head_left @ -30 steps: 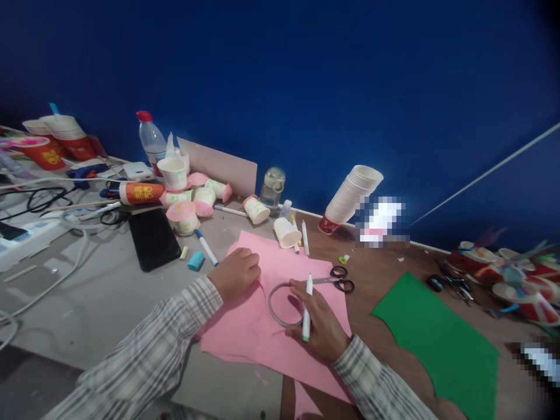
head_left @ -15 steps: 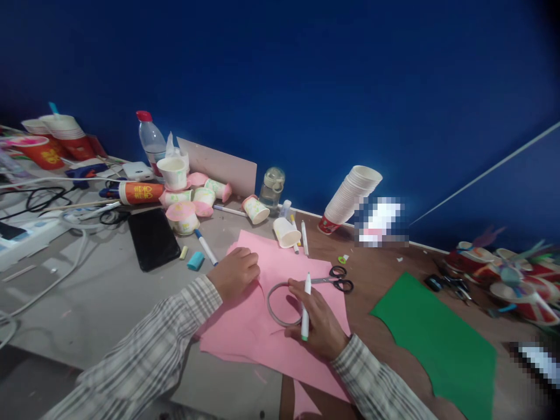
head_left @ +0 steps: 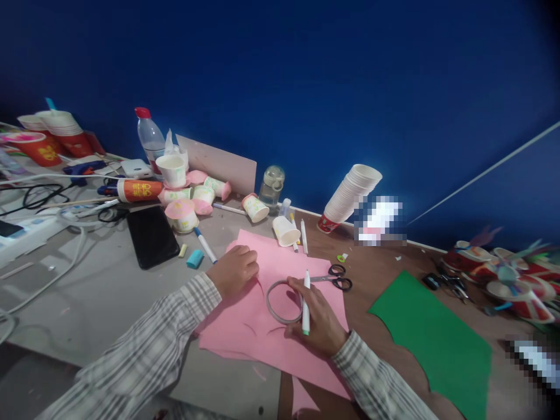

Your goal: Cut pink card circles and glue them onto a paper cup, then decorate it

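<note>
1. Left hand (head_left: 236,271), left of centre: fingers curled against the pink paper (head_left: 231,332), near its left edge; I cannot tell whether they grip anything.
2. Right hand (head_left: 321,318), just right of centre: fingers hold a white marker (head_left: 306,303), with thumb and forefinger at the right edge of a grey ring (head_left: 268,302).
3. The ring, mid-frame, sits within the paper's edges; pink separates it from the left hand.
4. Scissors (head_left: 330,278), right of centre: handles overhang the paper's right edge.
5. Brown tabletop (head_left: 365,274) shows between paper and green sheet (head_left: 437,338), lower right.
</note>
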`<state>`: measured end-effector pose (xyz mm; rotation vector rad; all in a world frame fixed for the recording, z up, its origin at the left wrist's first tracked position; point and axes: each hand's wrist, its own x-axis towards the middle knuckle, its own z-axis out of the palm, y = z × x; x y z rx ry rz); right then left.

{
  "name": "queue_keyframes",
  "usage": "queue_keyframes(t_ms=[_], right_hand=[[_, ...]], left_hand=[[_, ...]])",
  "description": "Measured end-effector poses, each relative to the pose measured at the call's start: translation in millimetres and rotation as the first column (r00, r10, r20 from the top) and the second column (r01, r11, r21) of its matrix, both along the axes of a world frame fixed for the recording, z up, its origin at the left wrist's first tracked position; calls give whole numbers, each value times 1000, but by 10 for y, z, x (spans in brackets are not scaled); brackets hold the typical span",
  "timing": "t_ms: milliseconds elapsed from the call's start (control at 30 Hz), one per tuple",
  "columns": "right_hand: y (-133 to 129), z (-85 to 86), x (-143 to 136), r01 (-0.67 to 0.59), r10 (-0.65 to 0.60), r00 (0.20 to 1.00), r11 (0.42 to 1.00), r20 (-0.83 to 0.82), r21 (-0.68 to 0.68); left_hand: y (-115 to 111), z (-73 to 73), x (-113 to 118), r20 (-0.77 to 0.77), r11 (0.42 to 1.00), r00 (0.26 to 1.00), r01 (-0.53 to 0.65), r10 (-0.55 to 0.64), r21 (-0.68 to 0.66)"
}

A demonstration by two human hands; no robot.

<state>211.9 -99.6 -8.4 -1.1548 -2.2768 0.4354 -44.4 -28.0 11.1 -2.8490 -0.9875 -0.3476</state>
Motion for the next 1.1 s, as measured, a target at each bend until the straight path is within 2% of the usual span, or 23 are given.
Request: queue_keyframes(t_ms=[200, 367, 733, 1100], right_hand=[[37, 93, 41, -22, 1, 994, 981, -109, -193], [40, 109, 57, -34, 7, 994, 969, -111, -244], [23, 85, 21, -38, 34, 998, 994, -47, -100], [26, 23, 18, -11, 3, 997, 995, -77, -103]], left_hand=[[4, 9, 12, 11, 1000, 1000, -19, 19, -14], [3, 12, 18, 1, 999, 1000, -24, 24, -26], [6, -10, 14, 5, 999, 1000, -15, 15, -33], [10, -18, 11, -10, 999, 1000, -17, 17, -38]])
